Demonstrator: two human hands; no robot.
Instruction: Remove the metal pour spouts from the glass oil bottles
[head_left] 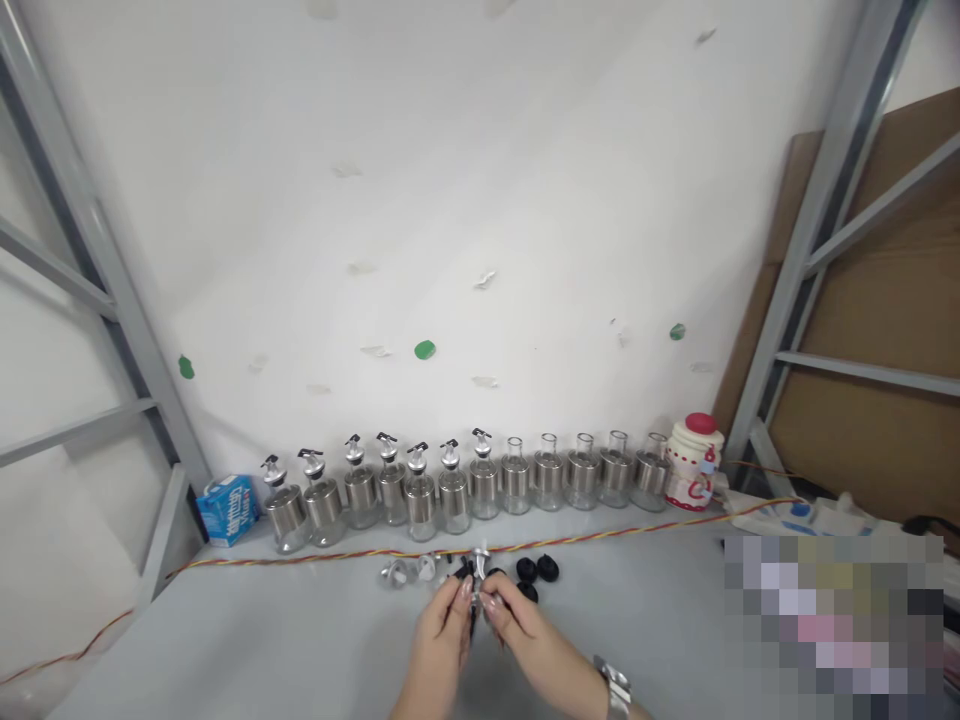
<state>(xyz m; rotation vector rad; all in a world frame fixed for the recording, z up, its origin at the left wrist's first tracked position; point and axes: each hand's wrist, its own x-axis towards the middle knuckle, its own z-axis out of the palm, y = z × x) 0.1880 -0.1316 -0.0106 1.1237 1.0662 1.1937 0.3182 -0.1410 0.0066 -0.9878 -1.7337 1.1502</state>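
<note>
A blue box (227,511) stands at far left on the surface (300,620), then seven bottles topped with pourers (391,482) in a row along the wall. Nearer, clear and silvery pieces (394,573) lie just left of the left grip (447,612), whose fingertips pinch a small silver-and-dark part (475,599), largely hidden. It sits between the hands, the right grip (516,612) closed on it too. Black round pieces (548,568) lie just beyond; five open-necked bottles (583,480) and a red-topped jar (694,462) stand far right.

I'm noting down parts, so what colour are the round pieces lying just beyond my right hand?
The round pieces are black, as the head view shows.
</note>
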